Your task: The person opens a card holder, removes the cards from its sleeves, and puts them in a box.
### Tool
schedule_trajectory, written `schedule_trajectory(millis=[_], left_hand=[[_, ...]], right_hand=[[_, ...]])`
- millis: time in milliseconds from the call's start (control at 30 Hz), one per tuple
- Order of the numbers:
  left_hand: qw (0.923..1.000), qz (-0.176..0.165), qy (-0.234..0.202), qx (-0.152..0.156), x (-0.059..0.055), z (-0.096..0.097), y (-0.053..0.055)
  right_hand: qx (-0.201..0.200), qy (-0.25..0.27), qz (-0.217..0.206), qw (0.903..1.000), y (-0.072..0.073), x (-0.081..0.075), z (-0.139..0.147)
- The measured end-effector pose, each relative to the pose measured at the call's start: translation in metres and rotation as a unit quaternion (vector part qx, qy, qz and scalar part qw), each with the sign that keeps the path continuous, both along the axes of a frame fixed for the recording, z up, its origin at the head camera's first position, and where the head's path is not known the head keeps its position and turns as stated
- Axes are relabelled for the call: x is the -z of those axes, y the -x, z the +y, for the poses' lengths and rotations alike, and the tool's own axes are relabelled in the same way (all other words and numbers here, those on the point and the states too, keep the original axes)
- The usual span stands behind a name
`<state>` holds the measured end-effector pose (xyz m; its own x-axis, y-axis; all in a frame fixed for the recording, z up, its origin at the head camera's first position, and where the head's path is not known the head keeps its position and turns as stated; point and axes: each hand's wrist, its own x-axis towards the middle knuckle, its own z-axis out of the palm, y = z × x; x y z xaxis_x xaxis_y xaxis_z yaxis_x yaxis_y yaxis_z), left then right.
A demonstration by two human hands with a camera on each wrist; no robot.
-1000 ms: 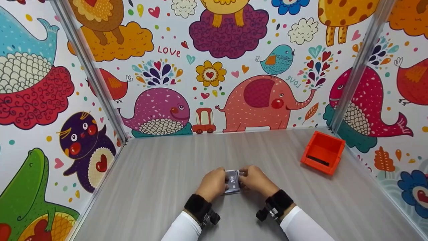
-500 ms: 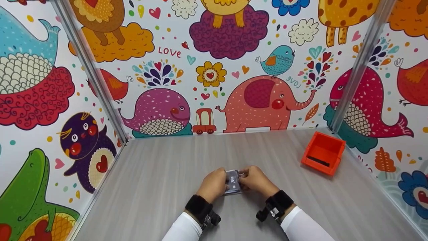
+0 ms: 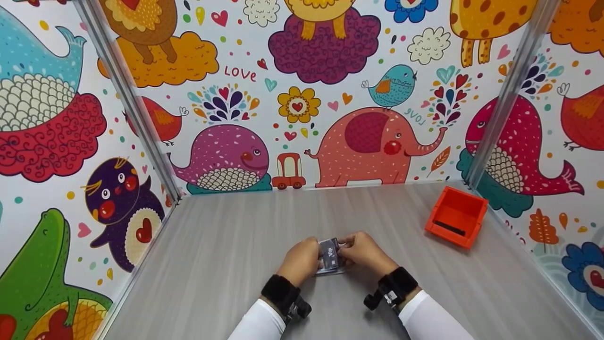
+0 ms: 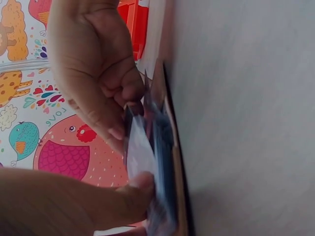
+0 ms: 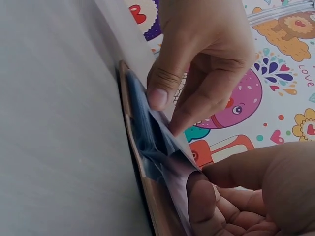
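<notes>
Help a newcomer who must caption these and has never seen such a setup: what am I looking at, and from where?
There is no robot here: these are a person's bare left hand and right hand, with black bands round the wrists. The wide picture comes from a camera on the head, looking forward and down; the two close ones come from wrist cameras. On the grey table stands an orange box with a dark strip in it. Between the hands is a small holder with clear plastic leaves; the left hand pinches it, and the right hand pinches the edge of a dark card-like piece. I cannot tell if that piece is loose.
</notes>
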<state>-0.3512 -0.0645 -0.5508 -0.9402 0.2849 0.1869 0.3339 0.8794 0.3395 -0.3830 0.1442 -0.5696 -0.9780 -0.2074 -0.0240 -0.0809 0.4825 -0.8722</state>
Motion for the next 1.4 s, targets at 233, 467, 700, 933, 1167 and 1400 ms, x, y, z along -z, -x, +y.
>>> schedule_trajectory(millis=[233, 467, 700, 933, 1167, 1400], left_hand=[[0.9999, 0.011, 0.002, 0.002, 0.000, 0.001, 0.000], [0.9999, 0.014, 0.003, 0.004, 0.002, 0.001, 0.000], [0.9995, 0.028, 0.007, 0.013, 0.001, 0.001, -0.001], [0.9996, 0.016, 0.017, 0.014, -0.002, 0.003, -0.002], [0.9997, 0.015, 0.016, 0.012, 0.000, 0.003, -0.002], [0.9998, 0.011, 0.014, 0.004, 0.001, 0.003, -0.002]], right_hand=[[0.011, 0.069, -0.071, 0.9950, -0.002, -0.002, -0.002], [0.041, 0.124, -0.128, 0.9831, -0.006, -0.002, -0.008], [0.035, 0.124, -0.137, 0.9821, -0.004, 0.002, -0.009], [0.002, 0.117, -0.130, 0.9845, -0.004, 0.004, -0.009], [0.012, 0.123, -0.119, 0.9851, -0.004, 0.005, -0.011], [0.016, 0.113, -0.108, 0.9875, -0.004, 0.006, -0.011]])
